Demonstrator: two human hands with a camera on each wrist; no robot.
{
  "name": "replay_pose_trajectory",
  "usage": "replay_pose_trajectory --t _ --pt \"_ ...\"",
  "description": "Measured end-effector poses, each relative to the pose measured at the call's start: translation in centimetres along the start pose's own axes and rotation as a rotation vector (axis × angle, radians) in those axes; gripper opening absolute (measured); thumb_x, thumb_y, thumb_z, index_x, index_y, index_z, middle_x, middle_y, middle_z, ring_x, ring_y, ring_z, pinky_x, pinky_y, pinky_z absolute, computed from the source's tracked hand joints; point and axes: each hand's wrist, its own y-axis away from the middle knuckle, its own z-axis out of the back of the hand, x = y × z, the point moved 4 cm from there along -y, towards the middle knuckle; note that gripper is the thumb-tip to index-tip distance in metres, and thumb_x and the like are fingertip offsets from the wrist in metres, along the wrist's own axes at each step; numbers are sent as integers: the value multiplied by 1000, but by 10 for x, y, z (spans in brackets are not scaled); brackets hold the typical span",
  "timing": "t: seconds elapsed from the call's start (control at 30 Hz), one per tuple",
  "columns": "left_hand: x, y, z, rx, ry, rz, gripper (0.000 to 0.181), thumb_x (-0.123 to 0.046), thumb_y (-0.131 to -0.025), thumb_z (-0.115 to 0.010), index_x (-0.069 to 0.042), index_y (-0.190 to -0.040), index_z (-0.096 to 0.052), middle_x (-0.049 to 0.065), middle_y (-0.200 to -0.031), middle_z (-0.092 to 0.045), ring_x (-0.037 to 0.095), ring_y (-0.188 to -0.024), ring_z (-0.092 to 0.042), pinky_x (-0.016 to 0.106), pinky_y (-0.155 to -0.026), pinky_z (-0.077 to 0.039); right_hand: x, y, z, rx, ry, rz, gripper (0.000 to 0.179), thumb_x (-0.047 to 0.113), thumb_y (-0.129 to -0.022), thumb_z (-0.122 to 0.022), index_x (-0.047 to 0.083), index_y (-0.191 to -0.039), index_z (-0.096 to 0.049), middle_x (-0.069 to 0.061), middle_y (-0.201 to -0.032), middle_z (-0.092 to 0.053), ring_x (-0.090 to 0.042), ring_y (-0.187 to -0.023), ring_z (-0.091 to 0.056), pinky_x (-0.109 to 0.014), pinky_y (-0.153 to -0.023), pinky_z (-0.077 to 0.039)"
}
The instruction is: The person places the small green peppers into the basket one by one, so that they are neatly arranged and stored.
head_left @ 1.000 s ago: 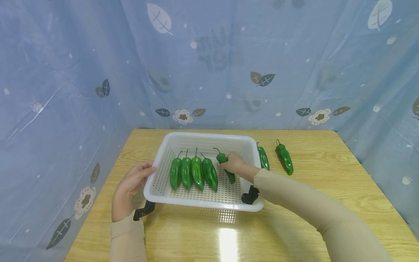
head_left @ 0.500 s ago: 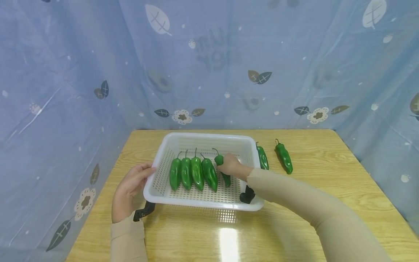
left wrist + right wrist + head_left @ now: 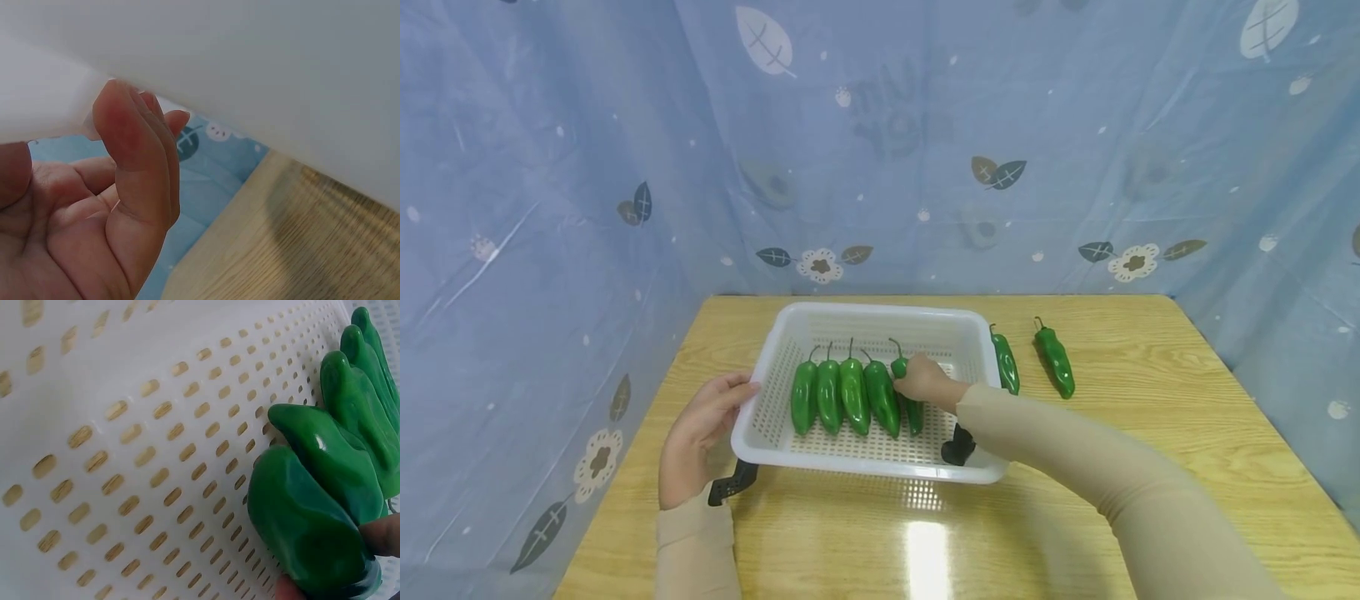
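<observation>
A white plastic basket (image 3: pixel 872 472) with a slotted floor stands on the table, its left end gripped by my left hand (image 3: pixel 703 417). In the left wrist view the fingers (image 3: pixel 140 156) bend up against the rim. Several glossy green peppers (image 3: pixel 853 396) lie side by side inside, stems pointing away from me. My right hand (image 3: pixel 925 379) reaches into the basket and holds another green pepper (image 3: pixel 300 519) between thumb and fingers. This pepper lies right alongside the last one in the row (image 3: pixel 334 450), stem also away from me. The hand covers its middle in the head view.
Two more green peppers lie on the wooden table (image 3: pixel 820 542) right of the basket: one (image 3: pixel 1004 364) close to its wall, partly hidden, the other (image 3: pixel 1055 361) farther right. A blue patterned curtain (image 3: pixel 880 150) hangs behind and at both sides.
My right hand has moved left with its pepper, bringing it up to the row and turning it more parallel to the others. The left hand keeps its place on the basket.
</observation>
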Motion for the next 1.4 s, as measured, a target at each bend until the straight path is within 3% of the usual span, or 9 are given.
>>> replay_pose_trajectory --t 0.3,0.5,0.8,1.03,1.27,1.4 --pt "0 0 2 -9 20 20 48 -16 -100 -48 19 -131 -36 4 -103 -67 17 -92 -69 34 -77 -56 1 -1 -2 22 -26 -49 37 22 -92 -55 -9 -111 -59 -11 -84 -61 -19 -73 -59 -29 -64 -53" --pt "0 -1 2 2 15 11 50 -17 -100 -48 19 -132 -35 8 -105 -66 16 -92 -68 34 -77 -56 1 -3 -4 38 -37 -71 35 24 -92 -55 -6 -108 -62 -13 -94 -64 -21 -83 -59 -34 -74 -53" --pt "0 -1 2 -7 8 20 53 -18 -99 -50 17 -134 -35 13 -112 -64 15 -94 -67 33 -79 -56 -1 -7 -10 64 -161 -118 40 24 -92 -56 -8 -116 -58 -18 -108 -62 -27 -98 -61 -41 -86 -52" --pt "-1 -2 2 -12 1 22 52 -18 -99 -50 18 -134 -35 15 -113 -63 15 -95 -67 33 -79 -56 -1 -8 -11 99 -161 -160 57 37 -97 -48 -10 -129 -49 -23 -127 -56 -33 -115 -57 -43 -91 -51" --pt "-3 -1 2 -9 7 15 51 -17 -99 -50 18 -133 -35 12 -110 -65 16 -94 -68 32 -78 -56 0 -6 -9 93 -104 -189 61 43 -98 -42 -8 -132 -48 -22 -126 -55 -32 -107 -60 -43 -79 -55" --pt "-2 -1 2 -18 10 23 51 -17 -100 -49 18 -133 -35 7 -107 -66 15 -93 -68 32 -77 -56 1 -4 -8 86 -63 -201 62 45 -97 -42 -7 -130 -49 -22 -121 -55 -29 -102 -58 -42 -80 -54"
